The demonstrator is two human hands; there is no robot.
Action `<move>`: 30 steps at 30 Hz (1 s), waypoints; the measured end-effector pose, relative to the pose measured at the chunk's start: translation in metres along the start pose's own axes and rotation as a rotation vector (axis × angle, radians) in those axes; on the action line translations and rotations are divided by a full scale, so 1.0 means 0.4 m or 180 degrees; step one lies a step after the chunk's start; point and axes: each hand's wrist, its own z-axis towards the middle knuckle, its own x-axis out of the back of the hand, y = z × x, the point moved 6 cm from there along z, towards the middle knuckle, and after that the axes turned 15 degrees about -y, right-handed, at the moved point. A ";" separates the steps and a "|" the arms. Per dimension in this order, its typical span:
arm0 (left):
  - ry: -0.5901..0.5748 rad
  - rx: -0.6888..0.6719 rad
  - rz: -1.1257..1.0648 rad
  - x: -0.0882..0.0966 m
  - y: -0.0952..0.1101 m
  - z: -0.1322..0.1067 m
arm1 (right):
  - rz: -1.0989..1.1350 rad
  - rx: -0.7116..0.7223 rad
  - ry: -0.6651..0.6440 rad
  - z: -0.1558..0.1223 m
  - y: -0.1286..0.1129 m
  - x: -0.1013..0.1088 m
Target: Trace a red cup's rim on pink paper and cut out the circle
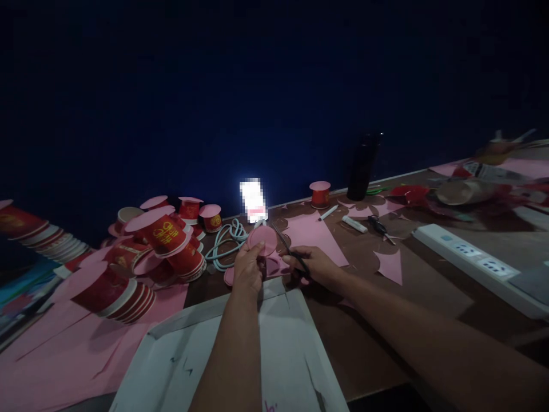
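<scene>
Nearest us lies a white tray (283, 332). Our left hand (249, 271) pinches a pink disc (263, 240), which juts beyond the thumb; our right hand (316, 265) grips dark scissors (302, 266), blades just right of the disc. Farther off lies a pink sheet (315, 233).

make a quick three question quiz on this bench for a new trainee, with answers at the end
1. Which tool does the right hand hold?
2. True or false: the left hand is empty.
3. From the wearer's view, where is the power strip relative to the white tray? a) to its left b) to its right c) inside it

Key: 1. scissors; 2. false, it holds a round pink piece; 3. b
</scene>
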 end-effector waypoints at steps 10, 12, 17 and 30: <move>-0.0192 -0.0114 -0.0336 -0.015 0.003 0.002 | -0.0093 -0.0004 -0.0077 0.002 0.008 0.002; -0.0280 -0.0134 -0.0364 -0.025 0.008 -0.002 | -0.0059 0.0026 -0.0083 0.001 0.006 0.001; -0.0150 -0.0158 -0.0301 -0.020 0.009 -0.002 | 0.0025 -0.0036 -0.0039 0.001 0.007 0.001; -0.0133 -0.0178 -0.0345 -0.013 0.003 0.002 | 0.0092 -0.0057 0.0035 -0.009 -0.005 -0.005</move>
